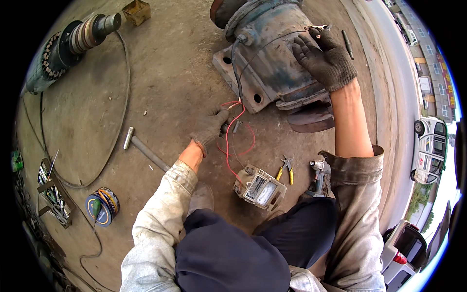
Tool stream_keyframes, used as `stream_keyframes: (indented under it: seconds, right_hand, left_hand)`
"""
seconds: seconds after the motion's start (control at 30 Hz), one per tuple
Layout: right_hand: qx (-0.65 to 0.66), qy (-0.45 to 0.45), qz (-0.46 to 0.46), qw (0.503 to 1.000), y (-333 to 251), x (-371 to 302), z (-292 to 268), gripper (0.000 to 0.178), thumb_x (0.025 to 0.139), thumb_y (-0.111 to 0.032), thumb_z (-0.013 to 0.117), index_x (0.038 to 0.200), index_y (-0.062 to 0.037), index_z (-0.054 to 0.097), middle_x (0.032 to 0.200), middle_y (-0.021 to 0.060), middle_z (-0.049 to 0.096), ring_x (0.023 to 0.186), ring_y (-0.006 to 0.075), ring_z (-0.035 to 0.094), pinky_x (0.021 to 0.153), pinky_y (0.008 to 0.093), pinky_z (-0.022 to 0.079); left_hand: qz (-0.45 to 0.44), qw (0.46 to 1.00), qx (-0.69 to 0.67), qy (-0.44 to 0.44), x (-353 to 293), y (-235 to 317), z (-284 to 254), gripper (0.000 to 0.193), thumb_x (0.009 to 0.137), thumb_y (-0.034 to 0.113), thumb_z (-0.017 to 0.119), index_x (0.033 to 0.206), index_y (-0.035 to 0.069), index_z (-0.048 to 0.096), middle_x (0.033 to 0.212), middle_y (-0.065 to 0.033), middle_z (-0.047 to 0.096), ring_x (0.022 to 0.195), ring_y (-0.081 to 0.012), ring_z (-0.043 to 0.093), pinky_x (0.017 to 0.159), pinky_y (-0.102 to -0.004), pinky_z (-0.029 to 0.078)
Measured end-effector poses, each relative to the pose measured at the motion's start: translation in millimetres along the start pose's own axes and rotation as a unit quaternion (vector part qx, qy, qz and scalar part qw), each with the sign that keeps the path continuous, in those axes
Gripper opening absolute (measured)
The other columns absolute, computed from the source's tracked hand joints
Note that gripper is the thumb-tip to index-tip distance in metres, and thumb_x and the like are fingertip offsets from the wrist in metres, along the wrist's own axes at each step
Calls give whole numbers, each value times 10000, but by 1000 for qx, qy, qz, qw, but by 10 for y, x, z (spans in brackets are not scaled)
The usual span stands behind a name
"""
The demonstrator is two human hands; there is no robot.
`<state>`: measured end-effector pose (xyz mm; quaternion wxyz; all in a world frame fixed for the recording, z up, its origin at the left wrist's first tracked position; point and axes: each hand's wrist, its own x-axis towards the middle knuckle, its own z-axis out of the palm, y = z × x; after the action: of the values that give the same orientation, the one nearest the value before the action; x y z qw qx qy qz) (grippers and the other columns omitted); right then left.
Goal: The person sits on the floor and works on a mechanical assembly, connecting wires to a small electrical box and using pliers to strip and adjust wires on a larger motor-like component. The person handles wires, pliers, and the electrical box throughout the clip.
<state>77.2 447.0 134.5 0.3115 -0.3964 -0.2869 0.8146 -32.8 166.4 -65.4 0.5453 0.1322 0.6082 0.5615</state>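
My left hand [210, 127], in a dark work glove, is low over the ground with its fingers curled beside the bare ends of red wires [236, 103]. What lies in its grip is hidden. A red lead [227, 151] runs from there down to a meter in a beige case [261, 190] between my feet. My gloved right hand [328, 61] is raised over the large worn motor housing [277, 53]. Its thumb side closes on a small metal clip [318, 28], while the other fingers spread out. A thin dark wire leads from the clip toward the housing's cable.
Yellow-handled pliers [285, 170] and an impact wrench [321, 175] lie right of the meter. A hammer [146, 148], a round tin [102, 207] and a toolbox [54, 194] are at left. Behind them lies a rotor [73, 46] beside a looped cable [127, 73]. Vehicles [430, 151] stand along the road.
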Motion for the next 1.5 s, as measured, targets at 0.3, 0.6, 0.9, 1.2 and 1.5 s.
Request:
stream_keyframes:
  seconds: [0.3, 0.6, 0.9, 1.2, 1.5]
  right_hand:
    - [176, -83, -92, 977, 160, 63, -193, 244, 1014, -181, 670, 1119, 36, 635, 1200, 212, 650, 1201, 419, 596, 1148, 639, 446]
    - [-171, -172, 82, 967, 927, -574, -97, 200, 976, -130, 740, 1070, 14, 636, 1058, 123, 672, 1013, 288, 710, 927, 461, 608]
    - [-379, -29, 270, 885, 1704, -805, -697, 256, 929, -181, 789, 1048, -11, 640, 927, 102, 685, 805, 206, 702, 736, 377, 626]
    - [-391, 38, 183, 901, 2186, -904, -410, 255, 890, -172, 824, 977, 4, 662, 917, 136, 756, 786, 192, 734, 641, 346, 612]
    - [-433, 57, 147, 887, 2240, -911, -426, 309, 846, -249, 854, 930, 5, 701, 885, 122, 760, 761, 187, 735, 635, 351, 613]
  left_hand:
    - [-37, 998, -18, -39, 27, -33, -74, 259, 1074, 332, 613, 1028, 92, 700, 872, 33, 674, 720, -62, 583, 647, -250, 484]
    - [-60, 984, -168, -25, 59, -336, -150, 242, 1062, 297, 652, 1127, 73, 718, 884, 10, 689, 756, -84, 628, 651, -256, 522]
    - [-84, 941, -310, -108, 135, -467, -28, 164, 1018, 238, 704, 1093, 93, 724, 934, -7, 733, 756, -95, 682, 610, -245, 551]
    - [-21, 963, -267, -32, 88, -488, -36, 170, 1002, 238, 734, 1108, 104, 732, 903, 5, 718, 690, -92, 660, 574, -229, 536]
    - [-56, 966, -250, -13, 97, -503, -6, 194, 1005, 226, 733, 1132, 80, 740, 932, -8, 727, 724, -96, 668, 605, -255, 554]
